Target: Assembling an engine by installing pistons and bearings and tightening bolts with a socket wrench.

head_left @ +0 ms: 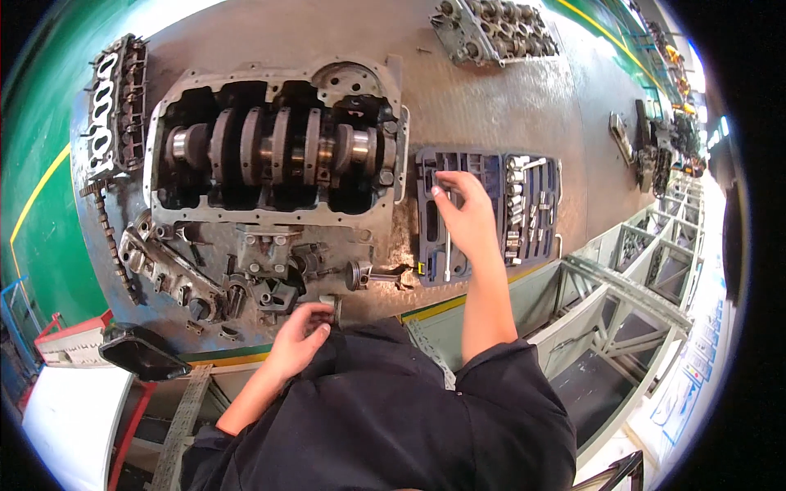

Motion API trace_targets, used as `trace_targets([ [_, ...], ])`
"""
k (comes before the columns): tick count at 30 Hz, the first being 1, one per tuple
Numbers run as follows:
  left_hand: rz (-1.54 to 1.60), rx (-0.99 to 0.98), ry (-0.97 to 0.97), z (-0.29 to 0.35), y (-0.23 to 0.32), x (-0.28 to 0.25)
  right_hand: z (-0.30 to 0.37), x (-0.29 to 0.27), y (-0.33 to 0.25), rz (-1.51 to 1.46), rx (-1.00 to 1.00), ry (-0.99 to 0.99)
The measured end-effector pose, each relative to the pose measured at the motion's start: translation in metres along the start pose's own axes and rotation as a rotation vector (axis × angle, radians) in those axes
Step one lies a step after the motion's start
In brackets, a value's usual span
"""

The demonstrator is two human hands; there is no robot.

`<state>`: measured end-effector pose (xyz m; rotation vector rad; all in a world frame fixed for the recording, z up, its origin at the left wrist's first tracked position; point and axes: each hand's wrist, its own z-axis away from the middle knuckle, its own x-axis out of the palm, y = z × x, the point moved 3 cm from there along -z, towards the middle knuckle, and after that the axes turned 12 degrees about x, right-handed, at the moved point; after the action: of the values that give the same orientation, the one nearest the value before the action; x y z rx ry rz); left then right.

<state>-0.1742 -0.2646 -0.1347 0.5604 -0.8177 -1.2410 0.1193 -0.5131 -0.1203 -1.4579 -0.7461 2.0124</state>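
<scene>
Right hand [468,214] over dark-blue plastic tool case [423,214], fingers [460,181] narrow, grip unclear, left hand [296,342] half-open, blue-marked white surface [686,399] illegible

One view is supplied, taken from the left of two wide fisheye cameras worn side by side on the head. It is directed steeply down and forward over the bench [508,106], from above the wearer's dark shirt [377,409], which is seen at the lower edge with the left forearm [250,401] and the right forearm [489,303] extended ahead of it. The work is viewed from near above: the engine block [286,217] is placed left of centre, the tool case [423,200] right of it. Green floor [49,139] is taken in at upper left. Straight edges are bent toward the rim, and the corners are cut to black.
</scene>
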Motion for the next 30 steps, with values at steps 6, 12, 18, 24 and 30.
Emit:
trace_targets([
  [6,-0.807,0.834,0.307,-0.048,0.134,-0.027,0.01,0.036,0.054,-0.177,0.318,-0.136],
  [12,-1.369,0.708,1.018,-0.081,0.225,-0.17,0.02,0.056,0.021,-0.779,0.25,-0.195],
  [18,-1.133,0.299,0.808,-0.136,0.178,-0.277,0.022,0.073,-0.007,-0.593,0.005,-0.107],
  [24,-0.852,0.388,0.835,-0.141,0.163,-0.294,-0.015,0.086,-0.017,-0.747,0.102,0.018],
  [30,-0.863,0.361,0.864,-0.142,0.172,-0.291,-0.041,0.108,-0.037,-0.796,-0.007,0.027],
])
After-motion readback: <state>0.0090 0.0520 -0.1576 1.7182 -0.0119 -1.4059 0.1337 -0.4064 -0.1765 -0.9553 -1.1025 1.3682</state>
